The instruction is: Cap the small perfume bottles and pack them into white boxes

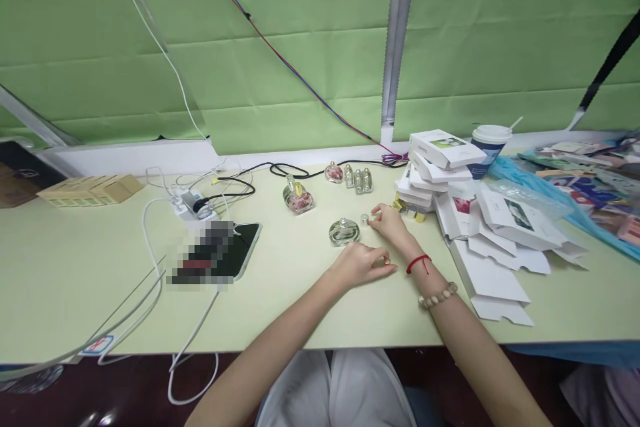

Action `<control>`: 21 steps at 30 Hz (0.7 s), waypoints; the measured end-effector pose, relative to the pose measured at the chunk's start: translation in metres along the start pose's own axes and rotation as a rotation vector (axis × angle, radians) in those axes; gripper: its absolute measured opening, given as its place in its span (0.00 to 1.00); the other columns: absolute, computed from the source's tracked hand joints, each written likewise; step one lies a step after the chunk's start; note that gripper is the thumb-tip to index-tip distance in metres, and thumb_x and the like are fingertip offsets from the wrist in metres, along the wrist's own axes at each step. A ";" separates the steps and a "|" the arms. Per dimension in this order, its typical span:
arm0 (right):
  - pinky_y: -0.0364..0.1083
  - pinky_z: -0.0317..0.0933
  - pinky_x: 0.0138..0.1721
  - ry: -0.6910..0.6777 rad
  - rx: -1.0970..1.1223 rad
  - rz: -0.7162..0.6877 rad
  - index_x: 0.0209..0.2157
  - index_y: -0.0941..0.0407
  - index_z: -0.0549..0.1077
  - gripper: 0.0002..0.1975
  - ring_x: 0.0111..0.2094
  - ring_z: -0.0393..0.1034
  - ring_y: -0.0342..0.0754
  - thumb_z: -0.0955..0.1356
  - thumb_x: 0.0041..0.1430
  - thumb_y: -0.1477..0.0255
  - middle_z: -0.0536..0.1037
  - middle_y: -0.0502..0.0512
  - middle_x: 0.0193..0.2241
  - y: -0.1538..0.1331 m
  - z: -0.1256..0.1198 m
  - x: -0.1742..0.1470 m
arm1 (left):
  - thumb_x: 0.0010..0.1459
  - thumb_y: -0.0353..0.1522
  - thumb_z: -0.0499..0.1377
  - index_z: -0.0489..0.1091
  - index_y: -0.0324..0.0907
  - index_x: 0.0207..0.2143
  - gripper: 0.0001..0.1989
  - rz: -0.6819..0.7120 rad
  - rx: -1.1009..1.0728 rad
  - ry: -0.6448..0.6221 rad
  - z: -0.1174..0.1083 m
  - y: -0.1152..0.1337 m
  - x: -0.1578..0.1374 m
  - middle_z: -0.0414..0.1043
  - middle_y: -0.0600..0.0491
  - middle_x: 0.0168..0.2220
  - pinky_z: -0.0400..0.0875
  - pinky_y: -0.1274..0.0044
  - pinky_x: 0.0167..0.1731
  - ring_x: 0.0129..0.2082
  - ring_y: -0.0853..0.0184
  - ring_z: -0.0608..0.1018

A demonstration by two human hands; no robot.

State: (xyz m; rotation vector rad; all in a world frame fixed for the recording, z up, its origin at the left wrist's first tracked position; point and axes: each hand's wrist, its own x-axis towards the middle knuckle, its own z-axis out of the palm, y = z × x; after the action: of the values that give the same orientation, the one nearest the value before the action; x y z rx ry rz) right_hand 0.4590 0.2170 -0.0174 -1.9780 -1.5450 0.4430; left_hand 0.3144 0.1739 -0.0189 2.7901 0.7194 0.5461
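My left hand (361, 263) is low over the table, its fingers curled around a small gold-coloured piece (387, 261) that shows only in part. Just beyond it, my right hand (393, 225) has thumb and forefinger at a small clear cap (365, 219), seemingly pinching its right side. A round, clear perfume bottle (344, 232) with a greenish pattern lies left of the cap. Farther back are a pink perfume bottle (299, 199), a smaller red-pink bottle (334, 173) and several small clear bottles (363, 181). Gold caps (419, 216) lie beyond my right wrist.
White boxes are stacked (443, 149) and spread flat (493, 273) at right, near a lidded cup (490, 147). A tablet (245, 250), power strip (193, 205) and loose white cables (150, 247) occupy the left. Brown cartons (90, 191) stand farther left.
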 end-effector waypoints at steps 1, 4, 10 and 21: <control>0.40 0.58 0.35 0.008 0.039 -0.021 0.40 0.60 0.71 0.14 0.33 0.69 0.43 0.69 0.49 0.75 0.75 0.53 0.29 0.002 0.001 0.002 | 0.59 0.43 0.49 0.72 0.44 0.34 0.16 -0.022 -0.004 -0.022 0.000 -0.003 0.000 0.73 0.52 0.23 0.61 0.78 0.28 0.24 0.68 0.73; 0.41 0.59 0.36 0.043 0.095 -0.088 0.37 0.60 0.72 0.12 0.32 0.68 0.42 0.67 0.47 0.80 0.75 0.52 0.29 0.005 0.003 0.005 | 0.60 0.41 0.49 0.72 0.47 0.42 0.15 -0.068 -0.049 -0.077 0.002 -0.010 0.001 0.76 0.52 0.32 0.62 0.78 0.30 0.30 0.67 0.76; 0.43 0.62 0.34 0.168 0.431 -0.215 0.39 0.59 0.71 0.12 0.29 0.69 0.42 0.65 0.50 0.76 0.76 0.55 0.33 -0.009 0.001 0.004 | 0.61 0.35 0.47 0.72 0.46 0.44 0.16 -0.114 -0.036 -0.053 0.006 -0.010 0.004 0.76 0.50 0.31 0.62 0.77 0.27 0.28 0.66 0.76; 0.46 0.64 0.40 -0.084 1.102 -0.106 0.43 0.56 0.68 0.27 0.40 0.73 0.48 0.73 0.42 0.59 0.79 0.58 0.36 -0.035 -0.004 -0.007 | 0.49 0.30 0.51 0.68 0.43 0.26 0.06 0.135 0.023 0.456 -0.011 -0.014 -0.006 0.62 0.58 0.14 0.58 0.79 0.20 0.16 0.72 0.66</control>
State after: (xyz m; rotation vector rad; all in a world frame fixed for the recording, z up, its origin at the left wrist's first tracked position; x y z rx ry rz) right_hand 0.4327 0.2143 0.0068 -1.0162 -1.0452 1.0555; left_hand 0.2990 0.1842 -0.0150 2.7711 0.6179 1.2320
